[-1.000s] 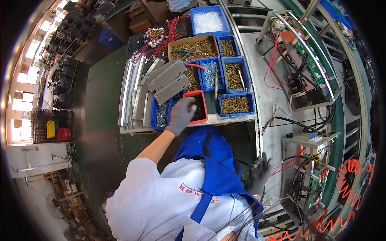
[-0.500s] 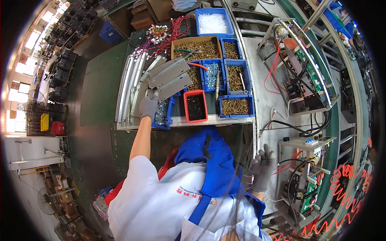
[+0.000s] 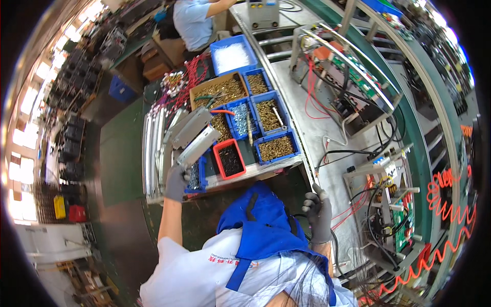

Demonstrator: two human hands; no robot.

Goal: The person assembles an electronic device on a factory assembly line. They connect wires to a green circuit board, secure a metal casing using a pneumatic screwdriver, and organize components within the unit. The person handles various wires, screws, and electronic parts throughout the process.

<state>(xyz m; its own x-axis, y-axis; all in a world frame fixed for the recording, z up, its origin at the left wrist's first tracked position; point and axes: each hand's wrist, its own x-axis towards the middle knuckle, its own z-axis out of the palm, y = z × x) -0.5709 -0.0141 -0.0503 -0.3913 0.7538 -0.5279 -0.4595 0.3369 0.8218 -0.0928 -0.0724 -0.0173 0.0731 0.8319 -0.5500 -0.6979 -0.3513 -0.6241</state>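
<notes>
Metal plate [image 3: 198,146] gripped at its near end by left hand [image 3: 177,181]; right hand [image 3: 318,212] half-curled, grip unclear.

The scene is viewed from the wearer's head, through the left of two side-by-side fisheye cameras, aimed steeply down and forward. The white shirt [image 3: 184,276] is caught closest, at the near edge. The left grip [image 3: 177,179] and right grip [image 3: 318,212] are framed from above, farther out. The bench [image 3: 248,152] is looked down upon, slanted near the middle. Floor [image 3: 123,225] is taken in at left, and a seated co-worker [image 3: 193,24] is included at the far side. Straight edges are bent toward the rim.
</notes>
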